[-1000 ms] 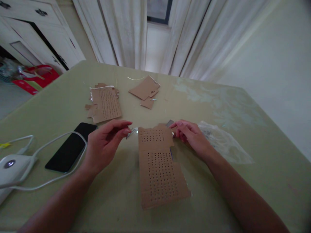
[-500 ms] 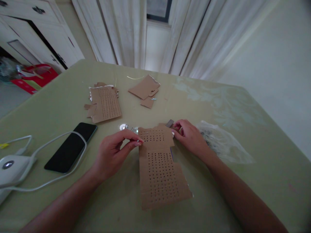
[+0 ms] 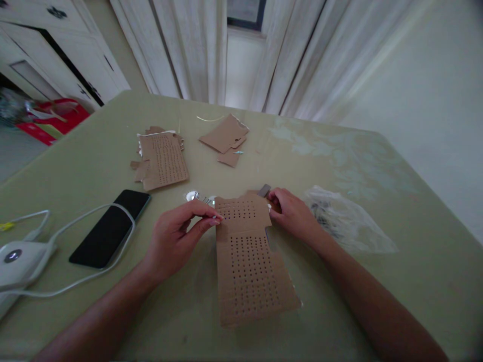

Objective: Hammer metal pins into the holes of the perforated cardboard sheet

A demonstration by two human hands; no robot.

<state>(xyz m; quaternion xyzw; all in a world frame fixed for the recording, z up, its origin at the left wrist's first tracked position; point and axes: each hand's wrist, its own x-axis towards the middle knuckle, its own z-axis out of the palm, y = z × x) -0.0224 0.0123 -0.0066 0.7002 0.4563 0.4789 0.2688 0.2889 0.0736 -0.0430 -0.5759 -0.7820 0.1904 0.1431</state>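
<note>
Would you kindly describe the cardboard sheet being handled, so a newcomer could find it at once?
On the green table, look at the near middle, between the left hand and right hand. There lies the perforated cardboard sheet, its top corners pinched by both hands. Unlike the smaller perforated piece farther left, it is longer and narrows to a tab on top.

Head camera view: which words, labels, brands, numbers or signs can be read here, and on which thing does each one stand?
None can be read.
Perforated cardboard sheet at the left hand and right hand: only rows of punched holes, no print.
Second perforated cardboard: holes only.
Phone: dark screen, no text.
White device: a round mark, too small to read.
Red packaging on the floor: too blurred to read.
</note>
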